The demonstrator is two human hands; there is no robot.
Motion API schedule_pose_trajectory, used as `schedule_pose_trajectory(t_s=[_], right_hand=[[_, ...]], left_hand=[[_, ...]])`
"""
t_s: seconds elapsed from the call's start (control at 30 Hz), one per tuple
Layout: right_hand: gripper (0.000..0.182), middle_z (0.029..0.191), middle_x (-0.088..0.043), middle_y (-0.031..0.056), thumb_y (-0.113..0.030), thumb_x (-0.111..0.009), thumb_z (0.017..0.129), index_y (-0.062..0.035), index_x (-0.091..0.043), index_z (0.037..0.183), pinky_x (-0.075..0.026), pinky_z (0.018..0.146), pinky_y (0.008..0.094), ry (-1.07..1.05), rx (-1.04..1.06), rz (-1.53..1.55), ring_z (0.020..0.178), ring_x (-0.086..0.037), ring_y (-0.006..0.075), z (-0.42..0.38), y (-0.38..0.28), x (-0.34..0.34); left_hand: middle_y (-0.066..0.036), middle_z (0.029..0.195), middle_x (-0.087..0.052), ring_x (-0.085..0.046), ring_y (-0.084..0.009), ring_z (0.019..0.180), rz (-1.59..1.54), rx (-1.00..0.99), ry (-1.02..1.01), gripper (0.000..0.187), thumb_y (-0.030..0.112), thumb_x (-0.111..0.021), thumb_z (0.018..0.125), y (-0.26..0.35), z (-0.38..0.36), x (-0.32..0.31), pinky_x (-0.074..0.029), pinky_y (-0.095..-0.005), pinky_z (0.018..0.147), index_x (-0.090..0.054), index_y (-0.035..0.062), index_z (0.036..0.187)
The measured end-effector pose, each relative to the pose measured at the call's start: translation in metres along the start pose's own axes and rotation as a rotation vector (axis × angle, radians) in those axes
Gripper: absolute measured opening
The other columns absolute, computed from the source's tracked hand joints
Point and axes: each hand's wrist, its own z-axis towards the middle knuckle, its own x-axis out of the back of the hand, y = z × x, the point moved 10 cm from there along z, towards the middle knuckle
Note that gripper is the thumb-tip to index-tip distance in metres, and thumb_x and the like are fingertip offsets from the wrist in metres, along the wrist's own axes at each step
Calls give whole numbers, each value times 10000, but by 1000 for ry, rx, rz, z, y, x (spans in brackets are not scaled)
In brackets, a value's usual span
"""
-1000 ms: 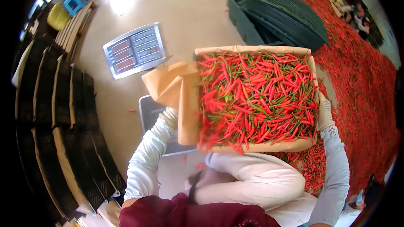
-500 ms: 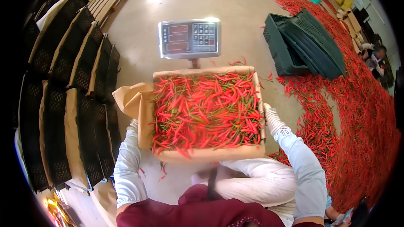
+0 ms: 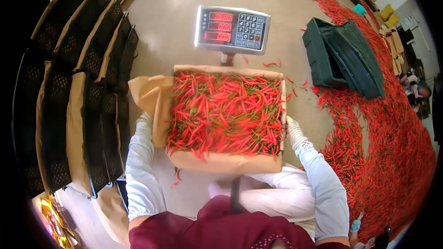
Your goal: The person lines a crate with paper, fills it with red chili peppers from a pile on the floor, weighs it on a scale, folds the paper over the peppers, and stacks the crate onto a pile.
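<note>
Between my hands is a paper-lined crate (image 3: 224,162) heaped with red chili peppers (image 3: 226,110), many with green stems. My left hand (image 3: 145,122), in a pale glove, grips its left side below a loose flap of brown paper (image 3: 146,94). At the right side my right hand (image 3: 295,132), gloved too, has its fingers against the wall. Most fingers of both hands are hidden by the crate. Just beyond the far edge stands a scale display (image 3: 232,29) with red digits lit and a keypad on its right.
Paper-lined black crates (image 3: 55,124) are stacked along the left. At the right, dark green crates (image 3: 344,55) lie beside a wide spread of chili peppers (image 3: 392,157) on the floor. Another person's hand (image 3: 357,223) shows low at the right, and a person (image 3: 417,90) is farther back.
The crate has shifted slightly left and toward me relative to the scale display, both hands still on it. The display's digits now show bright red. My view has turned a little.
</note>
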Motion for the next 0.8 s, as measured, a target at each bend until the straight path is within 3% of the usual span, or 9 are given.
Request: schedule_pose_trajectory(t_s=[0.07, 0.1, 0.27, 0.4, 0.43, 0.53, 0.6, 0.67, 0.8], right_hand=[[434, 973, -652, 85, -456, -549, 906, -98, -573, 1151, -505, 648, 371, -17, 285, -112, 822, -616, 218, -15, -29, 8], [454, 1103, -620, 133, -418, -530, 925, -60, -583, 1199, -428, 932, 354, 48, 313, -173, 1014, -563, 260, -26, -38, 20], [459, 1106, -633, 102, -425, -522, 939, -100, -522, 1263, -473, 864, 406, 87, 462, -308, 980, -604, 238, -70, -69, 71], [411, 1103, -638, 102, -388, -516, 945, -101, -547, 1237, -467, 858, 403, 77, 333, -203, 988, -603, 238, -105, -74, 91], [392, 1089, -642, 100, -372, -523, 943, -92, -566, 1214, -468, 856, 380, 75, 349, -285, 982, -602, 225, -105, -78, 94], [345, 1058, -651, 94, -322, -534, 941, -68, -601, 1164, -468, 845, 336, 109, 445, -409, 967, -598, 197, -130, -105, 91], [316, 1040, -656, 91, -289, -540, 941, -53, -618, 1137, -468, 837, 315, 143, 517, -453, 958, -594, 181, -155, -127, 83], [309, 923, -672, 168, -263, -574, 897, -11, -639, 1063, -483, 790, 375, 248, 732, -499, 839, -622, 286, -184, -148, 82], [273, 964, -674, 211, -227, -582, 880, -9, -658, 1027, -502, 796, 399, 255, 720, -526, 894, -652, 331, -195, -142, 74]], left_hand=[[-110, 1259, -553, -490, -210, 1161, 82, -96, 90, 322, 180, -552, 934, 5, -11, 28, -358, -390, 1015, -576, 37, 1221], [-110, 1262, -552, -488, -210, 1164, 174, -178, 160, 323, 181, -553, 934, 10, -21, 44, -357, -391, 1016, -575, 37, 1222], [-113, 1279, -544, -482, -210, 1178, 750, -593, 664, 328, 188, -556, 936, 43, -88, 96, -353, -393, 1025, -573, 37, 1227], [-73, 1082, -665, -636, -266, 915, -1434, -537, 13, 375, 287, -610, 909, -2, 2, 97, -500, -419, 843, -613, 24, 1176], [-70, 956, -705, -654, -313, 750, -1511, -500, 118, 337, 216, -624, 881, -12, 22, 98, -530, -428, 731, -623, 36, 1167], [-142, 894, -686, -648, -311, 779, -632, -18, 756, 236, 155, -627, 870, -67, 15, 141, -525, -389, 750, -660, 29, 1066], [-193, 927, -659, -637, -328, 836, -627, -193, 1355, 205, 108, -609, 853, -34, -96, 200, -517, -387, 785, -656, 23, 1033], [-179, 929, -650, -623, -311, 884, -1169, -809, 1054, 180, 46, -612, 824, 52, -184, 225, -497, -378, 825, -657, 34, 998], [-105, 1042, -643, -606, -292, 981, -267, -1129, 770, 242, 175, -666, 816, 242, -246, 166, -508, -398, 840, -652, 89, 1042]])
